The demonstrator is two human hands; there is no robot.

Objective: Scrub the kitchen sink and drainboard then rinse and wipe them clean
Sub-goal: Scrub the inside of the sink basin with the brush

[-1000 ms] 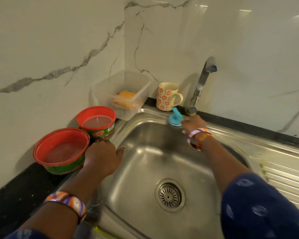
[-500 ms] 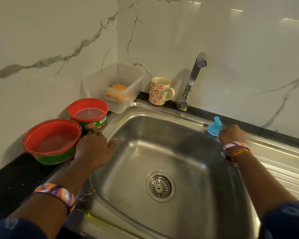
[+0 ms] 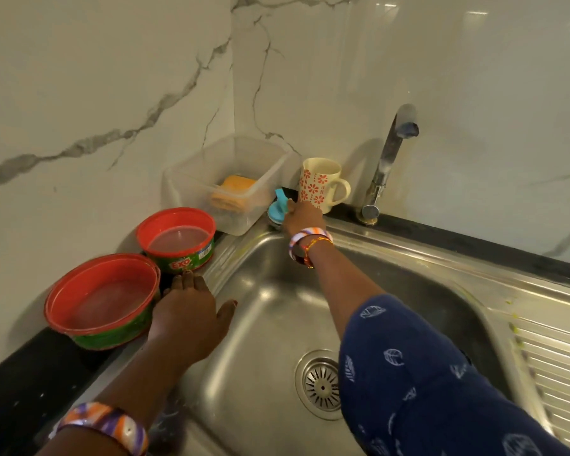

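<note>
Scrubber (image 3: 278,208) now far-left corner (right hand (image 3: 301,217)) —

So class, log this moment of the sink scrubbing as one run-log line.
phase: scrubbing rim | right hand: grips blue-handled scrubber at sink back-left corner, beside mug | left hand: flat on left rim | tap: no water visible

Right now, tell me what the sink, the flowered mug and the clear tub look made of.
Sink: stainless steel by the look, brushed and shiny, with blurred reflections.
Flowered mug: probably glazed ceramic; opaque cream, smooth, printed red flowers.
Clear tub: likely plastic; cloudy see-through walls showing the orange sponge inside.
</note>
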